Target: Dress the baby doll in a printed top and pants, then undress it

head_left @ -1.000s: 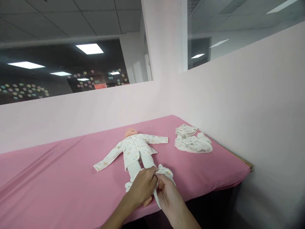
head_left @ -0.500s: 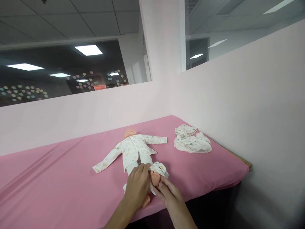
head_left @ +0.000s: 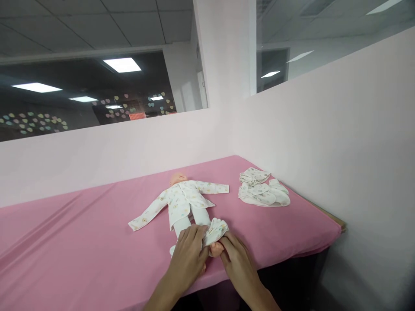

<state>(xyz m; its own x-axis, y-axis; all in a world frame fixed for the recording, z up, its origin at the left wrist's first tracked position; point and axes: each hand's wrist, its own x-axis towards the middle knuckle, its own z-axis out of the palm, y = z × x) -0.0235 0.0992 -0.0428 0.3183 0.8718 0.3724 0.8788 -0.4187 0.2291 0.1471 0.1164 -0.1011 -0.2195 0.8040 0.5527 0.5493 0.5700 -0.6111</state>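
A baby doll lies face up on the pink table cover, head toward the wall, dressed in a white printed top and white trousers. My left hand grips the bunched trouser leg at the doll's ankle. My right hand pinches the same bunched cloth from the right, just beside the doll's bare foot. Both hands sit near the table's front edge.
A small heap of folded baby clothes lies at the back right of the table, close to the pink partition wall. The table's right corner edge is near it. A glass window runs above the back wall.
The bunched trouser leg has been pushed up the doll's leg, exposing the bare foot. Both hands have shifted slightly toward the doll's body with it.
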